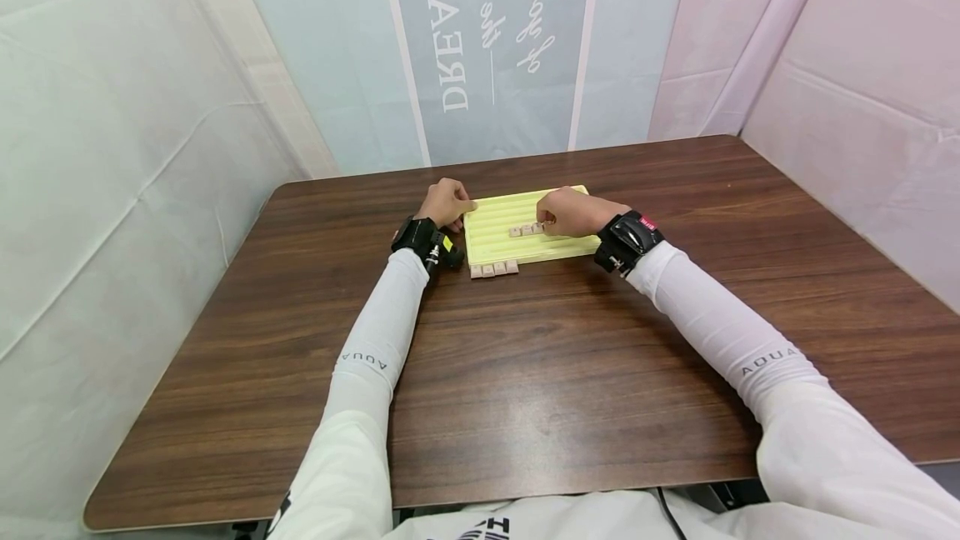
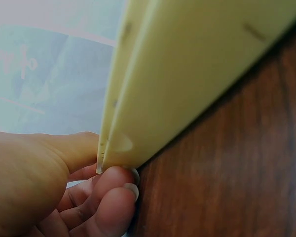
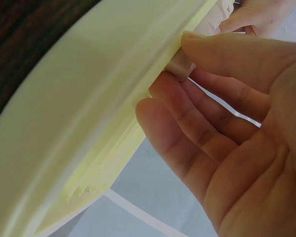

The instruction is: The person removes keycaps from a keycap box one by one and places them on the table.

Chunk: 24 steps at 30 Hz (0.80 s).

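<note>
A pale yellow tray (image 1: 498,213) with ridged rows lies on the table. At its left edge my left hand (image 1: 447,202) grips the rim; the left wrist view shows the thumb over the rim and fingertips below against the tray's side (image 2: 187,79). Over the tray's right half is my right hand (image 1: 576,212). In the right wrist view its thumb and fingers pinch a beige keycap (image 3: 180,66), partly hidden by them. A short row of beige keycaps (image 1: 527,230) sits on the tray, left of the right hand. Several more keycaps (image 1: 494,269) line the tray's front left edge.
The dark wood-grain table (image 1: 555,373) extends around the tray on all sides. A printed curtain (image 1: 502,48) hangs behind the table, with white sheeting (image 1: 112,148) at the left and more at the right.
</note>
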### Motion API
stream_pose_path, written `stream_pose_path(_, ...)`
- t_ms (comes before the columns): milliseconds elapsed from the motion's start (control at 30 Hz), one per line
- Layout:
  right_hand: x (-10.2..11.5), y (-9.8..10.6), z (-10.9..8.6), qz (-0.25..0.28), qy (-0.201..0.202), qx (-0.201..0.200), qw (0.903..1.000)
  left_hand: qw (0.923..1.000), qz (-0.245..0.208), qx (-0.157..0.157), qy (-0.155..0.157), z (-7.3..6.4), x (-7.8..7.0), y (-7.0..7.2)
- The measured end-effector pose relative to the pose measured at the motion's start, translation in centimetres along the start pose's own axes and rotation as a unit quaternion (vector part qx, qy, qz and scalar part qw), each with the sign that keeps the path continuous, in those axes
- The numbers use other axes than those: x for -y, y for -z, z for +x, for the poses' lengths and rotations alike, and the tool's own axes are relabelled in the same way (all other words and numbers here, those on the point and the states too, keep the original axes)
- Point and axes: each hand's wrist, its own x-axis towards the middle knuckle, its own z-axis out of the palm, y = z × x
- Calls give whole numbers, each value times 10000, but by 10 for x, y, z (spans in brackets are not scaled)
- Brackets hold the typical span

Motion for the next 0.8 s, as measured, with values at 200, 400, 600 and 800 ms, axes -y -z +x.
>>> stream_pose_path(200,0,0,-1,21,-66,54,10000,10000,9,-15,-15,-3,-3,1)
stream_pose_path(400,-1,0,-1,-40,-44,18,10000,10000,14,4,-33,-4,-4,1)
stream_pose_path(600,-2,0,-2,22,-29,21,10000,10000,6,-11,-25,-5,-5,0)
stream_pose_path(800,-2,1,0,-32,-2,16,10000,10000,-10,-5,-28,-4,-5,1)
